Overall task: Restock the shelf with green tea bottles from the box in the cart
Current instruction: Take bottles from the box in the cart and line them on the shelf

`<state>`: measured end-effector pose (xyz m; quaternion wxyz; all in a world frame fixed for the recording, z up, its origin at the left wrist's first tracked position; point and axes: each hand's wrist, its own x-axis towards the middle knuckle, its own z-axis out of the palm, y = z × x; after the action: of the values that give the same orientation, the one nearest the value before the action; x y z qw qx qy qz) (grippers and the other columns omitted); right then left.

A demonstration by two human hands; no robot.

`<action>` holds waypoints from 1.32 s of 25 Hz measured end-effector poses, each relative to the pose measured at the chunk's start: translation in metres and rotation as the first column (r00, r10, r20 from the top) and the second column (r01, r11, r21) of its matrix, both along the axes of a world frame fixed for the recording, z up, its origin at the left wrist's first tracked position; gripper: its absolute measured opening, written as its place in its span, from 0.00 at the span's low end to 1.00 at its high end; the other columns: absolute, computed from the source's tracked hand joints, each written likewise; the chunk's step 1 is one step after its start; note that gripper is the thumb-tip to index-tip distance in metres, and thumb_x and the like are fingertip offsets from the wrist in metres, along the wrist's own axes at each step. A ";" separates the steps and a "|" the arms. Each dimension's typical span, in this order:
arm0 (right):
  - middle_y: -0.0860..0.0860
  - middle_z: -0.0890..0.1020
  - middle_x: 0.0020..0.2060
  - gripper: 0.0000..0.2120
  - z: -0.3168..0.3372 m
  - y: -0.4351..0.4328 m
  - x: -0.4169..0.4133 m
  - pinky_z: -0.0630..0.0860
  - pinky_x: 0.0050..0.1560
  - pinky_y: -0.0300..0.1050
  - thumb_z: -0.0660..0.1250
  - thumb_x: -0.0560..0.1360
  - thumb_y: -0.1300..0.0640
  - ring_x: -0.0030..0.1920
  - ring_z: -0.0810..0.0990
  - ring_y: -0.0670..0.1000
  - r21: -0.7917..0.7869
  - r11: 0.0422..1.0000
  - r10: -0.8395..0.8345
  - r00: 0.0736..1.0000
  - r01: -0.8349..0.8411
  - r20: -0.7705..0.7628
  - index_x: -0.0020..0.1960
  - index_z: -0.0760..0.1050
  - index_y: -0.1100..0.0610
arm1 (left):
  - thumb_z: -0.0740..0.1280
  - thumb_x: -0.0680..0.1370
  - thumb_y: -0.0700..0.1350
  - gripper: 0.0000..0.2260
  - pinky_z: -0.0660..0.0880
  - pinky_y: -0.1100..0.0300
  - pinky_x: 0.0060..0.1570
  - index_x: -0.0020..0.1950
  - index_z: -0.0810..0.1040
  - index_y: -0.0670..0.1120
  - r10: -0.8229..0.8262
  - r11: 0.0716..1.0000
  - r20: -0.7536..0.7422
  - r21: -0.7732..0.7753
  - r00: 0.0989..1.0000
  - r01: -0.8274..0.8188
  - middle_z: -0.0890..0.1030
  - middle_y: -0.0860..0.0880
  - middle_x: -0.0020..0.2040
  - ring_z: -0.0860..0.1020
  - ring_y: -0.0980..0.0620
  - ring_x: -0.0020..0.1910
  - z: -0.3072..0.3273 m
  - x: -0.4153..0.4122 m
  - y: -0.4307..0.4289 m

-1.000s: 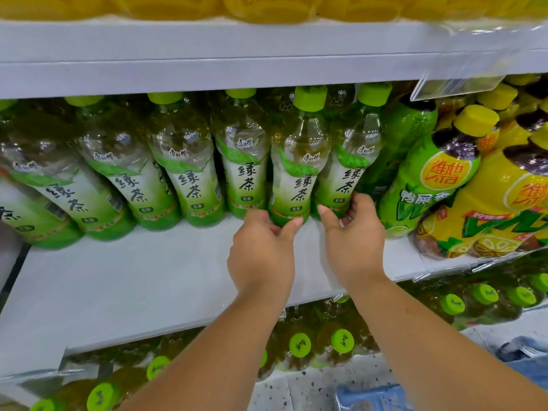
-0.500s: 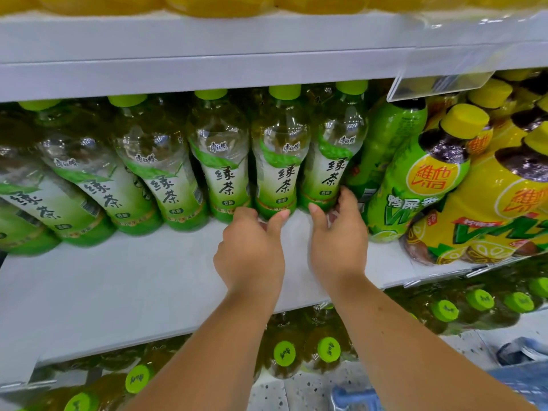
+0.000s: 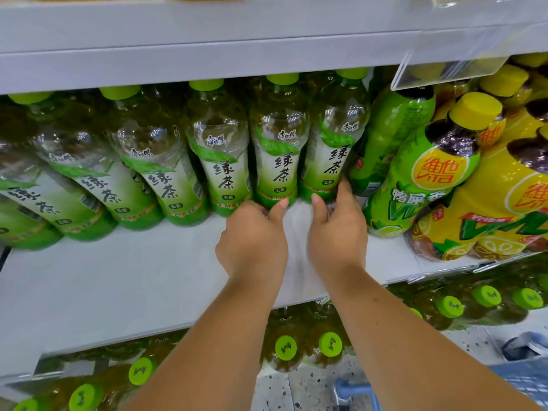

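Observation:
A row of green tea bottles with green caps and white-green labels stands at the back of the white shelf (image 3: 124, 286). My left hand (image 3: 252, 241) grips the base of one green tea bottle (image 3: 278, 149), its thumb on the front. My right hand (image 3: 338, 235) holds the base of the rightmost green tea bottle (image 3: 335, 137), thumb in front and a finger along its right side. Both bottles stand upright, in line with the row. The box is out of view.
Green-wrapped bottles (image 3: 394, 137) and yellow-capped lemon tea bottles (image 3: 486, 209) crowd the shelf's right side. A clear price-tag holder (image 3: 450, 69) hangs from the shelf above. Green caps (image 3: 286, 347) fill the lower shelf. The blue cart (image 3: 527, 381) shows at bottom right.
Both hands have slid the two bottles back on the shelf until they line up with the row. My view has shifted slightly to the right.

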<state>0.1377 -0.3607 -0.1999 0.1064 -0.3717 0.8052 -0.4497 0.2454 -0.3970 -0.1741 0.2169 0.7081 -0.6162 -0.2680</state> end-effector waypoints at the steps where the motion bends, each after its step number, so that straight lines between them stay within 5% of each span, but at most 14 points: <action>1: 0.57 0.78 0.63 0.26 0.000 0.000 0.000 0.74 0.62 0.56 0.62 0.82 0.49 0.63 0.76 0.58 0.004 1.000 0.000 1.000 0.000 -0.004 0.78 0.63 0.53 | 0.63 0.77 0.68 0.20 0.66 0.54 0.38 0.45 0.80 0.51 -0.012 1.000 -0.003 0.014 1.000 0.012 0.80 0.52 0.40 0.75 0.44 0.40 0.002 0.000 -0.001; 9: 0.57 0.81 0.55 0.24 0.001 0.000 0.001 0.78 0.56 0.57 0.61 0.82 0.48 0.53 0.79 0.56 0.019 1.000 -0.007 1.000 0.007 -0.003 0.76 0.63 0.49 | 0.67 0.79 0.61 0.23 0.70 0.56 0.32 0.35 0.80 0.43 -0.148 0.984 -0.163 0.071 0.975 0.161 0.81 0.47 0.32 0.80 0.44 0.36 0.012 0.010 -0.009; 12: 0.57 0.80 0.59 0.24 0.002 0.002 -0.002 0.76 0.60 0.58 0.61 0.81 0.48 0.59 0.78 0.58 0.038 0.999 0.020 0.999 -0.022 0.046 0.75 0.64 0.50 | 0.65 0.80 0.53 0.19 0.82 0.48 0.41 0.40 0.81 0.39 -0.203 0.964 -0.254 0.115 0.946 0.238 0.84 0.43 0.37 0.83 0.40 0.40 0.014 0.017 -0.012; 16: 0.47 0.78 0.64 0.21 0.018 0.017 0.002 0.71 0.67 0.49 0.63 0.82 0.51 0.66 0.75 0.53 -0.003 0.997 0.080 0.989 -0.081 0.123 0.72 0.69 0.55 | 0.65 0.79 0.54 0.17 0.81 0.46 0.51 0.58 0.80 0.42 -0.244 0.919 -0.379 0.203 0.893 0.337 0.82 0.39 0.53 0.81 0.37 0.54 0.025 0.034 -0.009; 19: 0.49 0.79 0.56 0.22 0.034 0.037 0.007 0.72 0.56 0.43 0.63 0.81 0.45 0.57 0.78 0.53 0.150 0.987 0.019 0.981 -0.049 0.195 0.71 0.70 0.54 | 0.66 0.79 0.59 0.23 0.72 0.61 0.43 0.70 0.75 0.50 -0.332 0.885 -0.325 0.216 0.885 0.412 0.80 0.54 0.56 0.78 0.50 0.51 0.044 0.048 0.001; 21: 0.45 0.78 0.49 0.24 0.043 0.059 0.013 0.72 0.46 0.32 0.62 0.80 0.42 0.47 0.78 0.47 0.212 0.976 -0.020 0.962 -0.040 0.273 0.71 0.70 0.53 | 0.64 0.79 0.62 0.27 0.71 0.60 0.51 0.75 0.70 0.50 -0.376 0.844 -0.324 0.268 0.868 0.466 0.78 0.60 0.58 0.76 0.51 0.57 0.056 0.059 0.014; 23: 0.41 0.75 0.45 0.23 0.054 0.085 0.019 0.67 0.35 0.24 0.62 0.81 0.42 0.40 0.75 0.41 0.249 0.968 -0.049 0.941 -0.038 0.334 0.71 0.70 0.54 | 0.61 0.81 0.63 0.30 0.67 0.56 0.62 0.78 0.65 0.49 -0.400 0.806 -0.300 0.336 0.866 0.488 0.71 0.53 0.73 0.71 0.46 0.70 0.067 0.069 0.025; 26: 0.47 0.76 0.55 0.27 0.080 0.132 0.032 0.67 0.52 0.39 0.59 0.81 0.40 0.51 0.75 0.49 0.317 0.944 -0.051 0.909 -0.091 0.413 0.74 0.66 0.54 | 0.59 0.82 0.63 0.30 0.65 0.53 0.64 0.79 0.64 0.47 -0.414 0.786 -0.283 0.368 0.865 0.496 0.68 0.49 0.76 0.69 0.45 0.72 0.088 0.086 0.047; 33: 0.55 0.72 0.70 0.29 0.148 0.232 0.072 0.70 0.60 0.48 0.55 0.83 0.41 0.63 0.74 0.54 0.388 0.914 -0.099 0.863 -0.117 0.495 0.78 0.60 0.56 | 0.58 0.81 0.65 0.25 0.67 0.53 0.52 0.71 0.70 0.50 -0.509 0.699 -0.291 0.409 0.810 0.586 0.74 0.51 0.62 0.72 0.50 0.56 0.139 0.103 0.127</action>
<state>0.2098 -0.1285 -0.0515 0.3901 -0.2144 0.8225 -0.3541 0.3481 -0.2702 -0.0354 -0.0083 0.4995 -0.6937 -0.5189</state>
